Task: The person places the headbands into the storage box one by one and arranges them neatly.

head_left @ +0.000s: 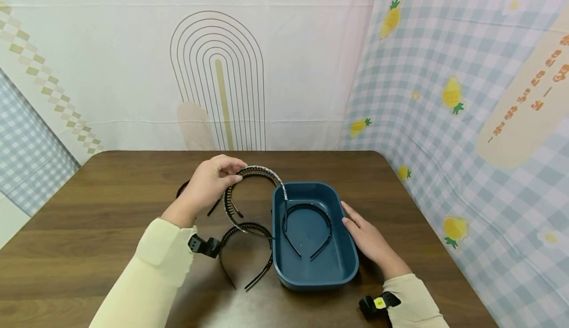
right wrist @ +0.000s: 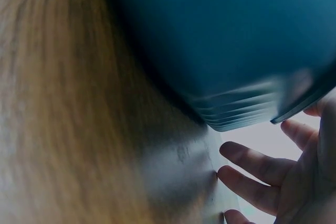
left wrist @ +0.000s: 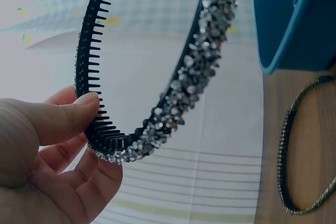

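1. The left hand [head_left: 209, 182] pinches a rhinestone headband [head_left: 262, 174] between thumb and curled fingers, gripping it at the top of its arc and holding it above the wooden table [head_left: 111, 209].
2. In the left wrist view, the thumb presses the comb-toothed inner side of the rhinestone headband [left wrist: 184, 82], and the fingers [left wrist: 92, 179] support the stone-covered outer side.
3. One end of the held headband hangs over the left rim of the blue tray [head_left: 351, 259]; the other end hangs over the table, just left of the tray.
4. The right hand [head_left: 371, 241] lies with straight, relaxed fingers against the tray's right outer wall and grips nothing. In the right wrist view, the fingers [right wrist: 257, 163] are spread beside the tray wall [right wrist: 236, 40].
5. A black headband [head_left: 306, 229] lies inside the tray, on its floor.
6. A second black headband [head_left: 249, 254] lies on the table, touching or just beside the tray's left wall.
7. Another dark headband [head_left: 182, 189] lies behind the left hand, mostly hidden.
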`<state>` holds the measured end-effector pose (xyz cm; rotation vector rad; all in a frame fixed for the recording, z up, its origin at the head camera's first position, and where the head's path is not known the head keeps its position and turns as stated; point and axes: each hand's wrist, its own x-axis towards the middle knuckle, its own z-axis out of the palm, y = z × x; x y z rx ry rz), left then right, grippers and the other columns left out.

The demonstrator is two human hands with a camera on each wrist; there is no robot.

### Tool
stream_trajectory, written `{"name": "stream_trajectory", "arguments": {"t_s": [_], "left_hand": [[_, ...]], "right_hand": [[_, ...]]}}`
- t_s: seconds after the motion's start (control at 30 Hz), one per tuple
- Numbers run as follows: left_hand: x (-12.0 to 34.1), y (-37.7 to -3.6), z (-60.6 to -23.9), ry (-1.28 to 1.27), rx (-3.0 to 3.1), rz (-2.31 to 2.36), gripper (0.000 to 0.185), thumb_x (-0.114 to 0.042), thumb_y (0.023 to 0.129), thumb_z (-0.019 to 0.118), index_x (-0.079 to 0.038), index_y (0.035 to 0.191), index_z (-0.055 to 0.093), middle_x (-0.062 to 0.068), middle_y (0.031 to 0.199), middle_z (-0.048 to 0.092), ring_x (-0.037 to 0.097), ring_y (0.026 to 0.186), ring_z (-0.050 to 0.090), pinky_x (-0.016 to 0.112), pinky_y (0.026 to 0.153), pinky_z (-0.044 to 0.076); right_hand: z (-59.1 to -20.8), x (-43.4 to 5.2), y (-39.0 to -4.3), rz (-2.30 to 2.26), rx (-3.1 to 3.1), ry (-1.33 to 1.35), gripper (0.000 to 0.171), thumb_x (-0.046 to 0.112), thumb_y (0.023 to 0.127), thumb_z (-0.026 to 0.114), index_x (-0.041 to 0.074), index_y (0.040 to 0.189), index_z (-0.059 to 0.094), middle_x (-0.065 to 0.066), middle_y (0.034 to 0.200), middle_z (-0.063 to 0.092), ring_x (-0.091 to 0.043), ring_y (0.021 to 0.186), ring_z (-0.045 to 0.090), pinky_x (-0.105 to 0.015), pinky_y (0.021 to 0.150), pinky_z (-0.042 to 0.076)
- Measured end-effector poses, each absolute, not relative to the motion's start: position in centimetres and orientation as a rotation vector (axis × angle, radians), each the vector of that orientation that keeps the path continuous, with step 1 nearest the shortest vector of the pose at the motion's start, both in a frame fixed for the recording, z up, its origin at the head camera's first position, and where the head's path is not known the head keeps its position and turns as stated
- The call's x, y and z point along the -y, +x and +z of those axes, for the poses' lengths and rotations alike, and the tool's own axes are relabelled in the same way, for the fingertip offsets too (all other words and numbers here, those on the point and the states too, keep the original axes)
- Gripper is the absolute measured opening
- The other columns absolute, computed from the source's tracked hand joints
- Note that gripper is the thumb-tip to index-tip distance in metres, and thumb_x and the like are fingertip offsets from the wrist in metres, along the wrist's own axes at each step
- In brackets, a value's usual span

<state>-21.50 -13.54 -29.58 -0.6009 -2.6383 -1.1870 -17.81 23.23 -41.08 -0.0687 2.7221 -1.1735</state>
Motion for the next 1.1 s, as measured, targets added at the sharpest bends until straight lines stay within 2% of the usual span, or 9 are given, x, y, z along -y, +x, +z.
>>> {"name": "stream_trajectory", "arguments": {"t_s": [0.63, 0.93, 1.1], "left_hand": [[9.0, -22.1, -29.1, -0.726, 2.690, -1.239, 0.026, -0.003, 0.090, 0.065, -0.003, 0.116, 0.067, 0.013, 0.112, 0.063, 0.027, 0.100, 0.058, 0.041, 0.085, 0.050], [6.9, -22.6, -29.5, -0.763, 2.714, -1.220, 0.024, -0.005, 0.091, 0.065, -0.006, 0.114, 0.069, 0.008, 0.104, 0.061, 0.022, 0.094, 0.056, 0.037, 0.081, 0.049], [5.8, -23.0, -29.8, -0.774, 2.753, -1.214, 0.024, -0.005, 0.091, 0.065, -0.009, 0.114, 0.070, 0.007, 0.104, 0.061, 0.021, 0.095, 0.056, 0.035, 0.082, 0.050]], "right_hand": [[-41.0, -23.2, -17.7, -1.174, -2.709, -0.059, 0.057, 0.051, 0.103, 0.029, 0.031, 0.155, 0.018, -0.011, 0.158, 0.024, -0.042, 0.141, 0.025, -0.066, 0.107, 0.024], [-41.0, -23.2, -17.9, -1.174, -2.696, -0.039, 0.058, 0.053, 0.102, 0.029, 0.031, 0.155, 0.018, -0.011, 0.158, 0.023, -0.043, 0.141, 0.024, -0.067, 0.107, 0.023], [-41.0, -23.2, -17.9, -1.168, -2.706, -0.045, 0.059, 0.053, 0.102, 0.029, 0.030, 0.155, 0.018, -0.011, 0.158, 0.023, -0.043, 0.140, 0.025, -0.066, 0.107, 0.024]]}}
